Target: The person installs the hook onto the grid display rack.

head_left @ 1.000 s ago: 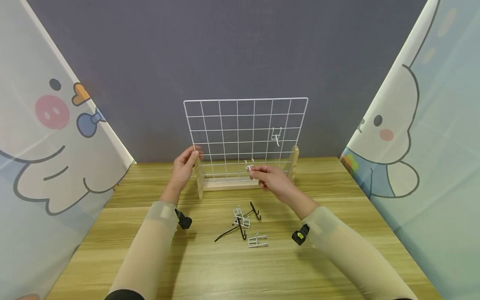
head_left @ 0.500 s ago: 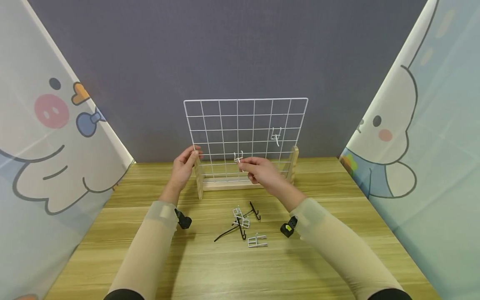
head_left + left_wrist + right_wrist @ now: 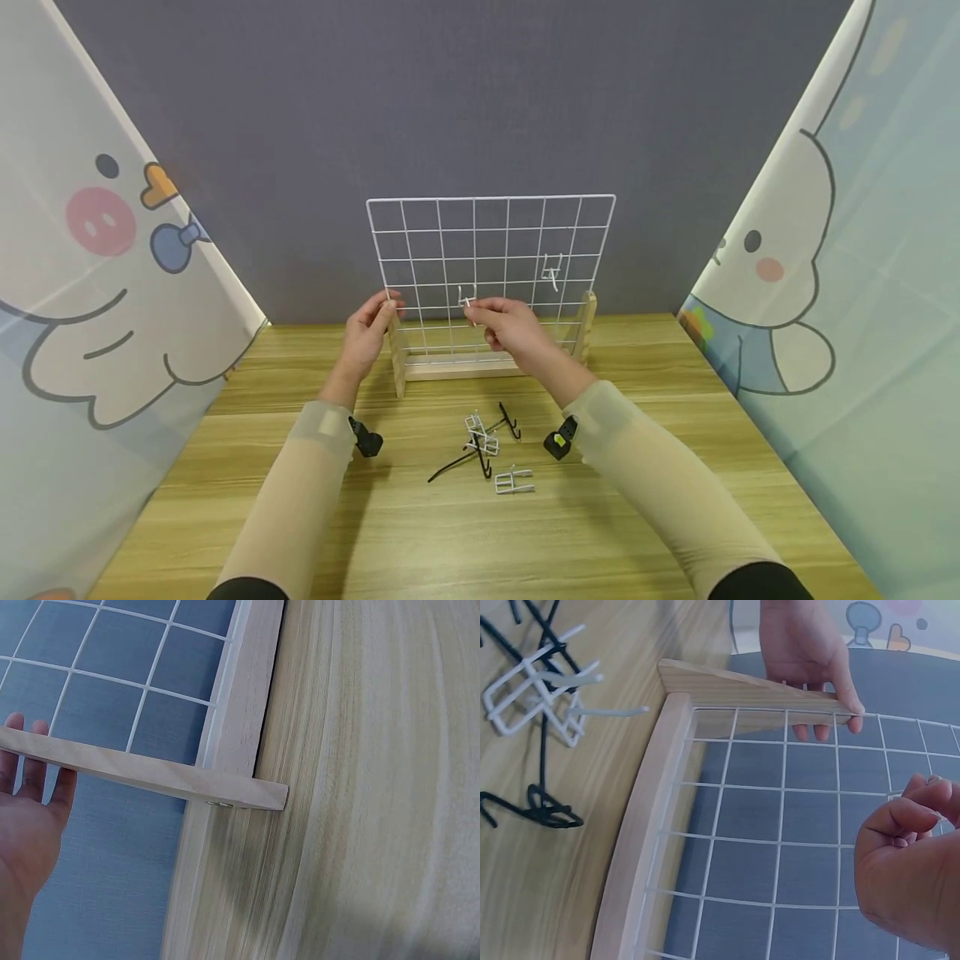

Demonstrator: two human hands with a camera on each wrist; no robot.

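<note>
A white wire grid panel [image 3: 491, 197] stands in a wooden base with two side posts. My left hand [image 3: 367, 327] grips the left wooden post [image 3: 135, 766], thumb in front and fingers behind, right at the grid's edge. My right hand [image 3: 517, 327] pinches a white wire hook [image 3: 465, 301] by its prong. The hook's two upper tips lie close before the grid, near a crosswire left of centre. In the right wrist view the right hand [image 3: 911, 862] mostly covers this hook. Another white hook [image 3: 551, 273] hangs on the grid's right part.
On the wooden table [image 3: 420, 533] before the stand lie black hooks [image 3: 482, 457] tangled with white ones [image 3: 476, 424]. A separate white hook [image 3: 513, 481] lies nearer the front. Behind the grid rises a grey panel [image 3: 480, 100]; printed cloths flank both sides.
My right hand has carried the white hook leftward and up across the front of the grid. The left hand keeps its grip on the post.
</note>
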